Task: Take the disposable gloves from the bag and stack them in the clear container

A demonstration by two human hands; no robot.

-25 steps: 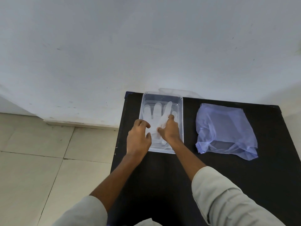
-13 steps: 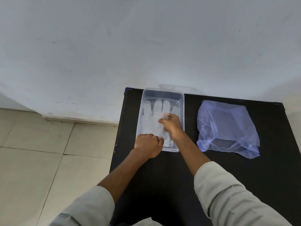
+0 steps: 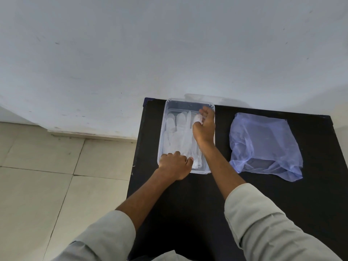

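We look down on a black table (image 3: 263, 194) set against a pale wall (image 3: 169, 44), with a tiled floor (image 3: 47, 176) to its left. A clear container (image 3: 188, 103) sits at the table's far left corner, its long side running away from us. Inside it lie the gloves (image 3: 178, 136), whitish and translucent, spread flat with their finger ends towards the wall.

Our left hand (image 3: 175, 165) rests at the near end of the container, knuckles up and fingers curled, pressing down on the cuff end of the gloves. Whether those fingers pinch the material or only hold it flat we cannot tell, since the back of the hand covers them.

Our right hand (image 3: 204, 129) is over the far right part of the container, its forearm crossing the near right edge. Its thumb and fingers are partly closed around the tip of one glove finger, which shows as a small white fold between them; the other fingers are loosely spread towards the far rim.

The bag (image 3: 263, 144), thin bluish plastic, lies crumpled and flat on the table to the right of the container, apart from it and from both hands. Light grey sleeves (image 3: 263, 223) cover both upper forearms.
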